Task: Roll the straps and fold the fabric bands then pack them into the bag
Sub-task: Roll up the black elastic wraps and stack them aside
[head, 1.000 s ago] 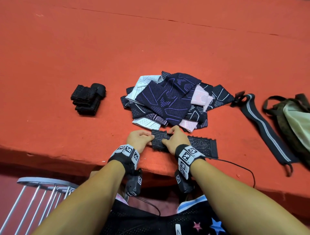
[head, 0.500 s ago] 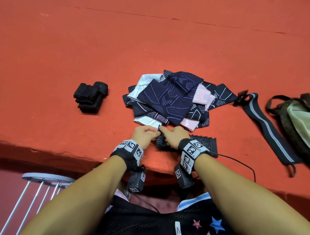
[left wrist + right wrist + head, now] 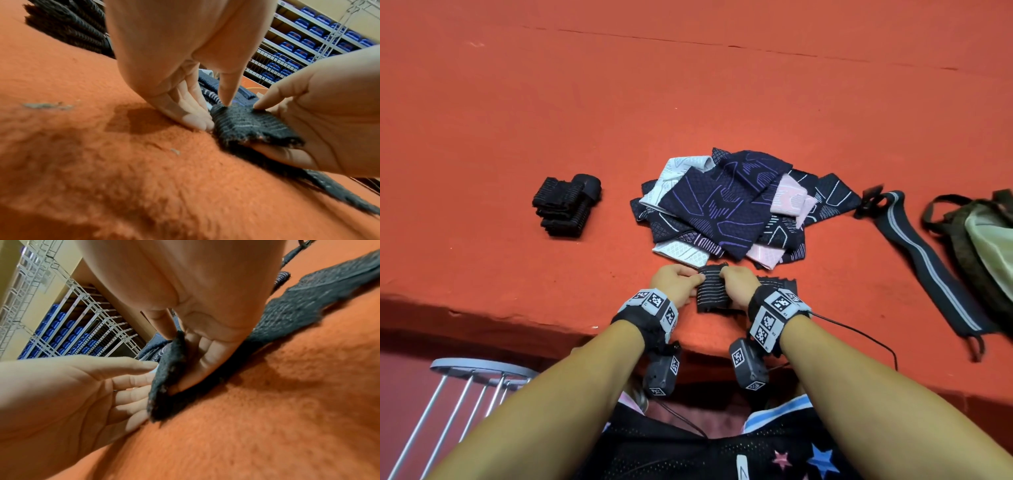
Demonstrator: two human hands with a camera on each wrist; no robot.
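Note:
A black strap with thin grey stripes point(image 3: 710, 289) lies near the front edge of the orange table point(image 3: 517, 120), its left end turned over on itself. My right hand point(image 3: 738, 286) pinches that folded end point(image 3: 246, 125), thumb on top and fingers point(image 3: 195, 369) underneath. My left hand point(image 3: 678, 282) pinches the fold's left edge with its thumb point(image 3: 225, 97) on top and its fingertips point(image 3: 197, 120) at the edge. The flat rest of the strap point(image 3: 298, 308) runs off to the right. The olive bag point(image 3: 983, 240) lies open at the far right.
A heap of patterned fabric bands point(image 3: 729, 212) sits just behind my hands. Rolled black straps point(image 3: 566, 207) are stacked at the left. A long dark strap with a grey stripe point(image 3: 921, 260) stretches beside the bag. A metal chair back point(image 3: 472, 377) stands below the table edge.
The strap's left end has been turned over toward the right, so the flat part showing right of my hands is shorter. Both hands stayed on the fold.

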